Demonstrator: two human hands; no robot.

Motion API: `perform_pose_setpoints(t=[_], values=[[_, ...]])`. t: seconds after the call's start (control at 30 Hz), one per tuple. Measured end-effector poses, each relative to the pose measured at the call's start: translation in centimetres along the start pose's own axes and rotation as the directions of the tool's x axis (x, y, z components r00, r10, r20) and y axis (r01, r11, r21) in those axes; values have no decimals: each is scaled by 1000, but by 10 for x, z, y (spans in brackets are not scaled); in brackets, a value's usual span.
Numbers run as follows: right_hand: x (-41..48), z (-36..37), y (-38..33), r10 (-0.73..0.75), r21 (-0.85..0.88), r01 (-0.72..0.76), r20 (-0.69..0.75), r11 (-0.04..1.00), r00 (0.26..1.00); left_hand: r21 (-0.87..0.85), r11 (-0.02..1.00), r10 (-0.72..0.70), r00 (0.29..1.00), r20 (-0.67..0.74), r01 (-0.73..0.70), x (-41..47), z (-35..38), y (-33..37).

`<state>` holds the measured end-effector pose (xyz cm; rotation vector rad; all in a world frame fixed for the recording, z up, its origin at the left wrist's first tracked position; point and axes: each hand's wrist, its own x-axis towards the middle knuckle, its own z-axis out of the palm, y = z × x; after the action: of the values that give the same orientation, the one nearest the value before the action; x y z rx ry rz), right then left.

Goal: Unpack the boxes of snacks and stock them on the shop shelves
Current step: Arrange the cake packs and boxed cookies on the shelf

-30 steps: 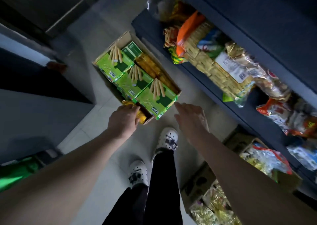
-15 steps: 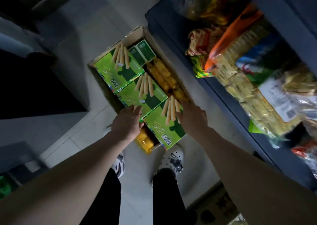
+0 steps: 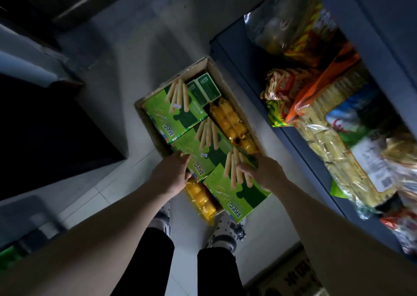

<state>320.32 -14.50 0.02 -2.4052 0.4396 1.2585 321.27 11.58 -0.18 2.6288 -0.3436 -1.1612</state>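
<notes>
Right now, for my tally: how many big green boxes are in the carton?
3: far box, middle box at the left hand, near box under the right hand. Others may hide beneath.

The carton point(image 3: 194, 66) is matt brown cardboard. Inside it, the green boxes point(image 3: 180, 115) are glossy printed card and the yellow packs point(image 3: 228, 119) are shiny plastic film. Beside it, the floor tiles point(image 3: 140, 47) look smooth.
</notes>
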Motion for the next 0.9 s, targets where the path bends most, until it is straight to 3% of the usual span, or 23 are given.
perform_pose_setpoints(t=[0.17,0.3,0.37,0.4,0.47,0.5,0.63,0.7,0.8,0.9], values=[[-11,-66,-49,43,-5,-43,-5,999,999,-3,1000,3,996,-92,-3,-7,-46,-13],[15,-66,-102,45,192,-39,-26,981,999,-234,964,-156,980,-127,123,11,-65,-22],[30,-48,-128,39,342,-33,-11,939,999,-506,833,-282,959,-36,225,24,-65,-28],[37,-38,-138,36,416,-31,-3,909,999,-673,694,-326,945,22,255,29,-64,-33],[48,-18,-147,41,494,-36,2,869,999,-884,427,-355,934,32,193,40,-58,-48],[54,-9,-147,56,493,-43,-12,869,998,-910,391,-361,932,-10,141,45,-53,-56],[68,19,-110,145,183,-107,-209,977,967,-842,538,-415,879,-234,30,60,-43,-78],[68,34,-86,210,85,-198,-172,977,962,-796,604,-411,864,-291,20,66,-41,-83],[64,55,-68,280,250,-268,-12,930,960,-736,677,-402,854,-332,33,75,-39,-84],[67,61,-65,351,444,-306,-21,842,936,-718,694,-407,852,-329,54,77,-35,-84]])
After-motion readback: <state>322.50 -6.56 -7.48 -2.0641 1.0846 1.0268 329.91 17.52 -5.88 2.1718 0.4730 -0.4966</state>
